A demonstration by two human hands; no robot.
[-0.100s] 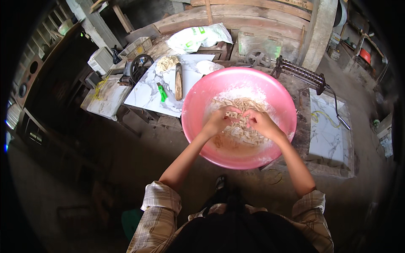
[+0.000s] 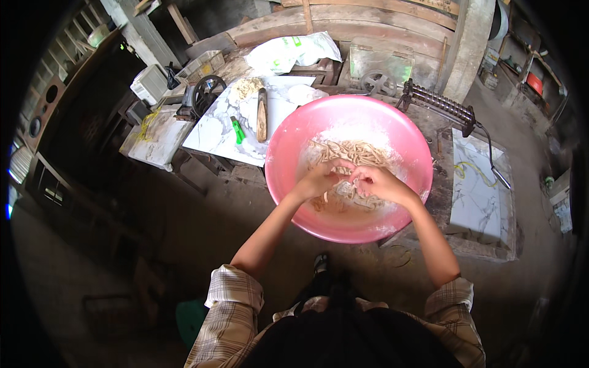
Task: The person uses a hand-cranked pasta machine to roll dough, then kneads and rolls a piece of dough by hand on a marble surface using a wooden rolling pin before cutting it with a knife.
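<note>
A wide pink basin (image 2: 285,144) holds a heap of floury dough strips (image 2: 353,150), with loose white flour on its inner wall. Both hands are inside the basin, over the near part of the heap. My left hand (image 2: 320,179) has its fingers bent around some dough strips, one of which shows below it. Close beside it, my right hand (image 2: 375,183) is curled with thumb and fingers pinched around strips; the fingertips partly hide what they hold. The two hands' fingertips nearly meet.
Left of the basin, a marble-patterned board (image 2: 215,138) carries a green cutter (image 2: 237,130), a wooden-handled blade (image 2: 262,116) and a pale dough lump (image 2: 248,88). A ridged metal roller (image 2: 438,104) with a crank stands at right, near another marble-patterned slab (image 2: 475,199). A white sack (image 2: 294,52) lies behind.
My right hand has shifted slightly left and its fingers have curled further, bringing it closer to the left. The view has shifted a little.
</note>
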